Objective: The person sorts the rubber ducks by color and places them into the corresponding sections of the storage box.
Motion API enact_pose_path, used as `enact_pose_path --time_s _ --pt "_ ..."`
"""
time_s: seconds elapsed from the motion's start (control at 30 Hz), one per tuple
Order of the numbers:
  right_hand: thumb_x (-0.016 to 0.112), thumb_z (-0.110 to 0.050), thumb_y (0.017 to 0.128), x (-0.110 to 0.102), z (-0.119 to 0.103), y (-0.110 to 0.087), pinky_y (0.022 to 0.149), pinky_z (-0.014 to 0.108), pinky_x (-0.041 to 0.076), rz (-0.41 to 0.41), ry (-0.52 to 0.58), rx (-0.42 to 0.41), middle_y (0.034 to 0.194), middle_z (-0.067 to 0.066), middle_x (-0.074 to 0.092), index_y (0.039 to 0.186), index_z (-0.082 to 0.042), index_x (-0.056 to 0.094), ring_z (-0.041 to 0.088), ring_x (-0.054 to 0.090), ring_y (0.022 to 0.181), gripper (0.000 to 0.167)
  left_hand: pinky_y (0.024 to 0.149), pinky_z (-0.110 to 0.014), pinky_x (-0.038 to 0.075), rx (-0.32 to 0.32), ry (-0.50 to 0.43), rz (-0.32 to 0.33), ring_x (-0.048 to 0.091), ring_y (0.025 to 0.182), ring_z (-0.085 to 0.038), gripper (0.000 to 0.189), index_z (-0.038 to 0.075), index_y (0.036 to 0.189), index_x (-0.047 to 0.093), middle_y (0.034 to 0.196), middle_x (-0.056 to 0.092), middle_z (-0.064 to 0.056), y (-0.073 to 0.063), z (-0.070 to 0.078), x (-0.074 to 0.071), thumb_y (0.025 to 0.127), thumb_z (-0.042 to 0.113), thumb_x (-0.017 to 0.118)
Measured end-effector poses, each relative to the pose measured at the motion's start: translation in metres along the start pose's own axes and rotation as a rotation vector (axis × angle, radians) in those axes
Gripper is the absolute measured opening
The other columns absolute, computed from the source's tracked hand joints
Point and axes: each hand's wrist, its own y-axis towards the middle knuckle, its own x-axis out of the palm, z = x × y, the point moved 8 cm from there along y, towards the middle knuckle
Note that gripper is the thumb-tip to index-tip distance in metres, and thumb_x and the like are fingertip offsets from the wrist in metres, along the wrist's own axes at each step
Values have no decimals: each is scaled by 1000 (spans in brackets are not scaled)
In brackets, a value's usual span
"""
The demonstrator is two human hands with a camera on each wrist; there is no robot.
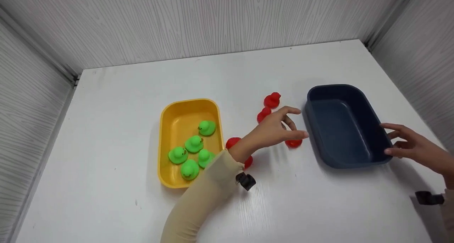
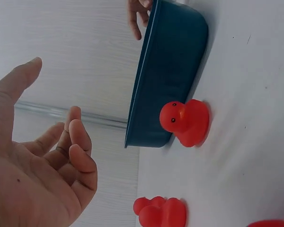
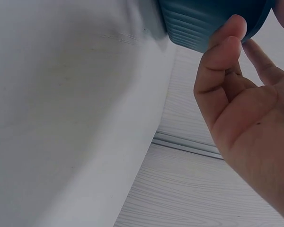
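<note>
L hand (image 1: 276, 130) is held w/ thumb and fingers apart; nothing is gripped. Just below it, nr. thumb, one red duck (image 2: 195, 124) is seen. By R hand (image 1: 411, 143) the side of dark blue tray (image 1: 340, 133) is pinched. Probably, duck is best taken by its body, from above, w/ tray held steady. No brand/label/txt can be read.

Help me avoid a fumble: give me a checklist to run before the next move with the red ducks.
1. Left hand free: ok, it holds nothing.
2. Right hand at blue bin: ok, touching its rim.
3. Blue bin upright: ok.
4. Green ducks inside yellow bin: ok, five visible there.
5. Either hand holding red ducks: not ok, visible ones are on the table.
6. Full count of red ducks: cannot tell, the left arm covers some.
</note>
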Motion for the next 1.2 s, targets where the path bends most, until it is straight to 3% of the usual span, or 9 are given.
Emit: enact_pose_path --time_s 0.17,0.37,0.5,0.7,1.2 --pt "60 -3 93 0 -1 1 63 21 45 22 3 -17 104 -9 52 150 -16 30 4 62 77 65 73 -22 48 -33 45 -33 67 81 -23 64 22 137 47 91 64 6 5 -7 15 81 39 75" --pt "58 -2 94 0 -4 5 58 25 45 46 21 -53 95 -7 52 146 -12 35 11 57 65 58 68 -21 46 -92 249 -43 59 72 -7 64 24 135 49 86 62 9 10 -17 27 80 45 74" --pt "56 2 94 0 -8 7 54 28 42 47 60 -107 88 -5 50 146 -10 35 15 50 57 58 68 -22 46 -138 356 -24 58 75 -5 62 26 134 50 88 63 8 12 -25 29 80 47 73" --pt "54 6 93 1 -9 8 51 30 41 47 96 -133 88 -6 52 150 -10 30 15 49 54 64 69 -24 47 -173 365 -3 58 80 -6 62 25 133 50 94 63 7 14 -35 30 80 45 74" --pt "57 -2 94 -1 -2 7 54 28 41 80 35 -76 87 0 49 150 -14 31 16 49 56 63 70 -25 48 -256 392 49 55 86 -7 53 25 123 53 103 62 8 20 -56 32 78 41 77"
